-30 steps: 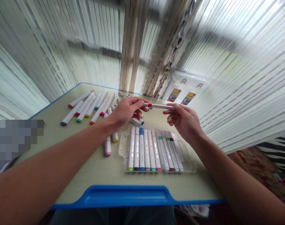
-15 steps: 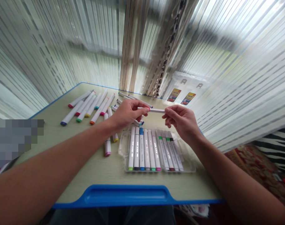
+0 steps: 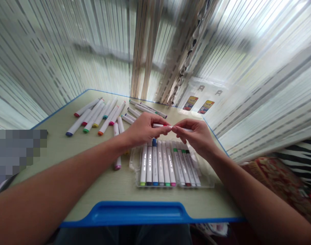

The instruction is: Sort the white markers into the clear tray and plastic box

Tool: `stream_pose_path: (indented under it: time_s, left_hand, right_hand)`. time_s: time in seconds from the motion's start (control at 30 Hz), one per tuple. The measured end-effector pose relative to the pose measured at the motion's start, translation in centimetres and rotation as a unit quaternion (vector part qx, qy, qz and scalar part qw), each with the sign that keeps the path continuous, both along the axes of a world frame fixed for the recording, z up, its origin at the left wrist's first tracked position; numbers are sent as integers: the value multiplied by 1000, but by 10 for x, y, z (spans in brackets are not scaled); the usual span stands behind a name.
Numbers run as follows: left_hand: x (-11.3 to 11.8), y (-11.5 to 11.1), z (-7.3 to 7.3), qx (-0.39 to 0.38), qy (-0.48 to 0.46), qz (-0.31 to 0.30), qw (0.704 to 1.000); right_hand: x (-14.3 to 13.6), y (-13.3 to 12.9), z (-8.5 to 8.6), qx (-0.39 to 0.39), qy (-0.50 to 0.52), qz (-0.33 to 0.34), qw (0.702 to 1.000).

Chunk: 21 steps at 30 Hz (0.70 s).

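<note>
A white marker (image 3: 158,125) with a red band lies level between my two hands, above the back of a clear plastic case (image 3: 206,183). My left hand (image 3: 146,127) pinches it near the red part. From the other side my right hand (image 3: 196,132) grips its right-hand length with thumb and fingers, and the fingertips of both hands almost meet. Much of the marker is hidden by the fingers. Below, several white markers (image 3: 160,166) stand side by side in the case, with coloured ends toward me.
Loose markers (image 3: 95,117) with coloured ends lie at the table's back left, and thinner-looking ones (image 3: 145,108) behind my left hand. A clear case lid (image 3: 196,90) with two labels leans against the string curtain (image 3: 109,44). A blue ledge (image 3: 137,212) edges the table's front.
My hands have come closer together along the marker and dropped slightly. The right hand has slid left, toward the red part. The markers in the case have stayed put.
</note>
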<state>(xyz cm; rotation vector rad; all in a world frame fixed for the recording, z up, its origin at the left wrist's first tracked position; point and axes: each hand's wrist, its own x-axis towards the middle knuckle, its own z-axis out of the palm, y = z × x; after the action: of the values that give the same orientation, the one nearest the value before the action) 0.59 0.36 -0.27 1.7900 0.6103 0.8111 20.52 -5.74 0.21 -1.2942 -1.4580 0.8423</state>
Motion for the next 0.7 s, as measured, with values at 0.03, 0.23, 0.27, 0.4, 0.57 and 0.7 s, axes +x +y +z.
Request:
stream_pose_path:
  time_s: [0.03, 0.23, 0.27, 0.4, 0.57, 0.7]
  left_hand:
    - [0, 0, 0, -5, -3, 2, 1000]
    - [4, 2, 0, -134, -79, 30, 987]
    - [4, 1, 0, -159, -91, 35, 982]
    - [4, 1, 1, -209, -122, 41, 969]
    - [2, 3, 1, -209, -143, 27, 967]
    - [2, 4, 1, -185, -129, 44, 973]
  right_hand:
    - [0, 1, 0, -2, 9, -1, 1000]
    - [5, 6, -4, -18, 112, 13, 994]
    - [5, 6, -5, -23, 129, 15, 991]
    - [7, 7, -5, -39, 183, 20, 982]
    - [9, 7, -5, -37, 235, 19, 971]
    - [11, 8, -6, -32, 262, 10, 964]
